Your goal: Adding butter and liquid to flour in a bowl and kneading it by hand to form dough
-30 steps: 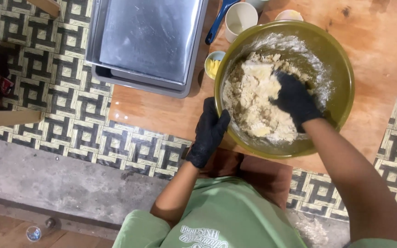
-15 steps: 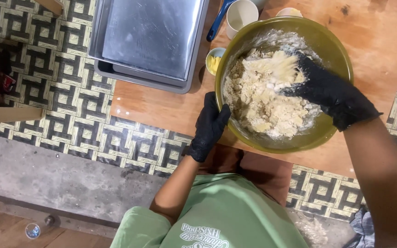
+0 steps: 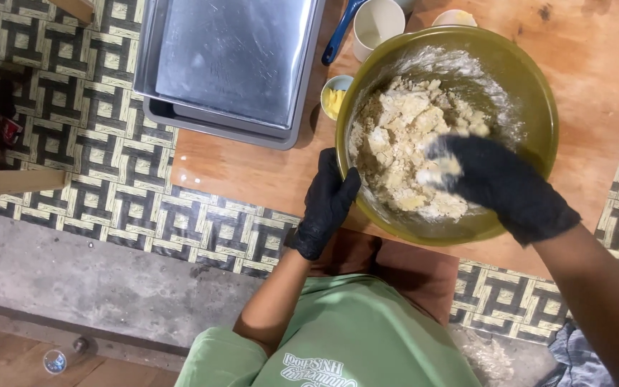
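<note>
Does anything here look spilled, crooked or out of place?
Nothing stands out. The crumbly dough sits inside the green bowl, with flour dusting only its inner wall. The left hand steadies the rim, the right hand works the dough. The metal trays sit nested.

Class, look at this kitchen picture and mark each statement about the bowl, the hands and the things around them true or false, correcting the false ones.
1. Both hands wear black gloves. True: the left hand and the right hand are gloved.
2. The left hand is inside the bowl. False: it grips the outer wall of the green bowl; the right hand is inside.
3. The bowl holds crumbly pale dough. True.
4. The metal baking trays are full of dough. False: the top tray shows bare metal.
5. A white cup stands beyond the bowl. True.
</note>
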